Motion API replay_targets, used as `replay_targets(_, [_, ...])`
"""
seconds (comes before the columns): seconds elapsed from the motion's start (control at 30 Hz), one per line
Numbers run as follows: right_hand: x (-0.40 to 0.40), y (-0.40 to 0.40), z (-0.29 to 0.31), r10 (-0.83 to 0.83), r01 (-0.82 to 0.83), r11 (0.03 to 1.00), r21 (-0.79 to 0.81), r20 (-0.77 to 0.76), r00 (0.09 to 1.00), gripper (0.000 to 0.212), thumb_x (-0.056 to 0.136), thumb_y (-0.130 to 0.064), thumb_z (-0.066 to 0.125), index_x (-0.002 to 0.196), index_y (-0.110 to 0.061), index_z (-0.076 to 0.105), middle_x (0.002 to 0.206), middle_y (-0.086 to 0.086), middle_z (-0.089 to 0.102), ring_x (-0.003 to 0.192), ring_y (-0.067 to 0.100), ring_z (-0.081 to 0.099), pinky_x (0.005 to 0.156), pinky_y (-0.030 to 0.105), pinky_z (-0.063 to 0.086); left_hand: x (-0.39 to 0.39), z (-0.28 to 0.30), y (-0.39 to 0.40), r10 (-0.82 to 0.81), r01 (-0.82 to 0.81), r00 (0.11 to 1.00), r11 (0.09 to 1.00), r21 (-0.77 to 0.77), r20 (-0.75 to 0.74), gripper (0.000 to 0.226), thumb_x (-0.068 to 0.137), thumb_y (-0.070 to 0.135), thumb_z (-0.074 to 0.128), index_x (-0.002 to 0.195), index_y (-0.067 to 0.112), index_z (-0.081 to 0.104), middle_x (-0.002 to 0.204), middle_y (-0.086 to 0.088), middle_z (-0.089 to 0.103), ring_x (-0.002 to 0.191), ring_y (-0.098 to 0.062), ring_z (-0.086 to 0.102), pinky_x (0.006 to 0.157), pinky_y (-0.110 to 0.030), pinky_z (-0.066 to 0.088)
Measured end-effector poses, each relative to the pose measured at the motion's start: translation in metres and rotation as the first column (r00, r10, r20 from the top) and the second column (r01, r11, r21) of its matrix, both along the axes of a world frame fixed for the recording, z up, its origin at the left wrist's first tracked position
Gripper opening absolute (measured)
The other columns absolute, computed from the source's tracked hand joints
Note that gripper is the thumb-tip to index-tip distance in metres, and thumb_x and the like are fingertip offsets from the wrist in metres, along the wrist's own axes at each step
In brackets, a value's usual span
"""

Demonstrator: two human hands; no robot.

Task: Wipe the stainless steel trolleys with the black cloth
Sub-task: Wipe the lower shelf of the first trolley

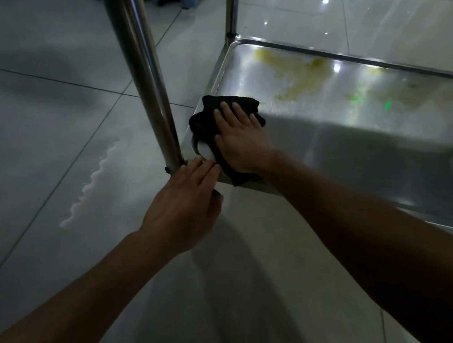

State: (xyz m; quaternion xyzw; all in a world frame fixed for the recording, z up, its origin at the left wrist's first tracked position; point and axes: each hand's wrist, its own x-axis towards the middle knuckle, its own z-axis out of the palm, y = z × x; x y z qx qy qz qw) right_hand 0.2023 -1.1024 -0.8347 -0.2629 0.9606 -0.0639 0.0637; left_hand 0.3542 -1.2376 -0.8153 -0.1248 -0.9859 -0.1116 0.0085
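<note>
A stainless steel trolley shelf (327, 139) with a raised rim lies low over the floor, streaked with yellowish stains (302, 78) toward its far side. A black cloth (204, 121) is spread on the shelf's near left corner and hangs over the front rim. My right hand (240, 139) presses flat on the cloth, fingers spread. My left hand (187, 211) grips the shelf's corner rim beside the base of the near upright post (154, 95), fingers on top and thumb below.
A second steel post (231, 7) rises at the shelf's far left corner. Pale glossy floor tiles (36, 134) surround the trolley, with a light wavy mark on the left. Blue fabric shows at the top edge.
</note>
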Motion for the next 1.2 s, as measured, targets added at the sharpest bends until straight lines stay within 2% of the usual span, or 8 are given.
replay_targets(0.13, [-0.007, -0.01, -0.001, 0.027, -0.027, 1.0, -0.014, 0.003, 1.0, 0.061, 0.108, -0.038, 0.023, 0.16, -0.015, 0.003, 0.168, 0.007, -0.005, 0.154, 0.027, -0.009, 0.124, 0.051, 0.002, -0.004, -0.003, 0.001, 0.023, -0.023, 1.0, 1.0, 0.02, 0.004, 0.059, 0.098, 0.034, 0.049, 0.15, 0.012, 0.034, 0.157, -0.007, 0.034, 0.148, -0.022, 0.021, 0.114, -0.03, 0.01])
replay_targets(0.27, [-0.023, -0.011, -0.001, 0.038, -0.038, 0.999, -0.032, 0.013, 0.999, 0.061, 0.108, -0.039, 0.025, 0.16, -0.016, 0.003, 0.168, 0.005, -0.005, 0.154, 0.025, -0.009, 0.123, 0.049, 0.002, -0.012, -0.006, 0.004, 0.024, -0.025, 1.0, 0.999, 0.03, 0.019, 0.066, 0.095, 0.046, 0.028, 0.153, 0.014, 0.028, 0.16, -0.005, 0.027, 0.15, -0.021, 0.013, 0.114, -0.032, 0.01])
replay_targets(0.37, [-0.038, -0.012, -0.001, 0.019, -0.019, 0.999, -0.037, 0.01, 1.0, 0.061, 0.108, -0.039, 0.026, 0.16, -0.016, 0.004, 0.168, 0.005, -0.004, 0.154, 0.024, -0.008, 0.124, 0.049, 0.003, -0.02, -0.009, 0.006, 0.008, -0.008, 1.0, 1.0, 0.003, -0.012, 0.065, 0.097, 0.047, 0.024, 0.151, 0.011, 0.031, 0.158, -0.008, 0.03, 0.15, -0.023, 0.017, 0.114, -0.031, 0.006])
replay_targets(0.5, [-0.058, -0.012, -0.002, 0.003, -0.003, 0.999, -0.046, 0.005, 1.0, 0.061, 0.108, -0.038, 0.027, 0.16, -0.016, 0.006, 0.168, 0.006, -0.002, 0.154, 0.025, -0.006, 0.124, 0.05, 0.005, -0.034, -0.012, 0.009, -0.009, 0.009, 1.0, 1.0, 0.002, -0.024, 0.071, 0.096, 0.05, 0.013, 0.149, 0.009, 0.036, 0.155, -0.011, 0.035, 0.148, -0.026, 0.024, 0.117, -0.035, 0.012])
replay_targets(0.73, [-0.086, -0.005, 0.0, -0.005, 0.005, 0.999, -0.043, 0.002, 1.0, 0.061, 0.108, -0.038, 0.027, 0.16, -0.013, 0.01, 0.168, 0.008, 0.001, 0.154, 0.027, -0.002, 0.123, 0.05, 0.009, -0.062, -0.017, 0.015, 0.019, -0.02, 1.0, 0.999, -0.027, -0.011, 0.064, 0.1, 0.049, 0.021, 0.149, 0.011, 0.037, 0.154, -0.01, 0.037, 0.147, -0.024, 0.025, 0.121, -0.04, 0.02])
replay_targets(0.9, [-0.094, 0.013, -0.001, -0.061, 0.06, 0.997, -0.053, -0.005, 0.998, 0.06, 0.107, -0.038, 0.027, 0.159, -0.011, 0.012, 0.168, 0.011, 0.004, 0.154, 0.029, 0.0, 0.123, 0.05, 0.009, -0.078, -0.012, 0.027, 0.029, -0.029, 1.0, 0.999, -0.022, 0.007, 0.063, 0.099, 0.045, 0.02, 0.151, 0.011, 0.033, 0.157, -0.008, 0.031, 0.149, -0.023, 0.019, 0.122, -0.041, 0.017])
replay_targets(1.07, [-0.1, 0.057, -0.004, -0.115, 0.115, 0.992, -0.059, 0.002, 0.993, 0.061, 0.107, -0.04, 0.027, 0.159, -0.011, 0.013, 0.167, 0.012, 0.005, 0.154, 0.031, 0.001, 0.123, 0.051, 0.009, -0.089, -0.007, 0.047, 0.018, -0.019, 1.0, 0.999, 0.038, 0.011, 0.063, 0.097, 0.043, 0.026, 0.147, 0.009, 0.038, 0.156, -0.01, 0.035, 0.148, -0.027, 0.022, 0.12, -0.04, 0.017])
replay_targets(1.2, [-0.098, 0.102, -0.01, -0.135, 0.133, 0.99, -0.038, -0.034, 0.99, 0.063, 0.105, -0.041, 0.025, 0.158, -0.008, 0.015, 0.166, 0.016, 0.008, 0.154, 0.034, 0.004, 0.123, 0.053, 0.011, -0.1, -0.006, 0.069, 0.026, -0.027, 0.997, 1.0, 0.014, 0.074, 0.055, 0.104, 0.042, 0.031, 0.151, 0.014, 0.03, 0.161, -0.005, 0.025, 0.15, -0.022, 0.014, 0.121, -0.039, 0.013])
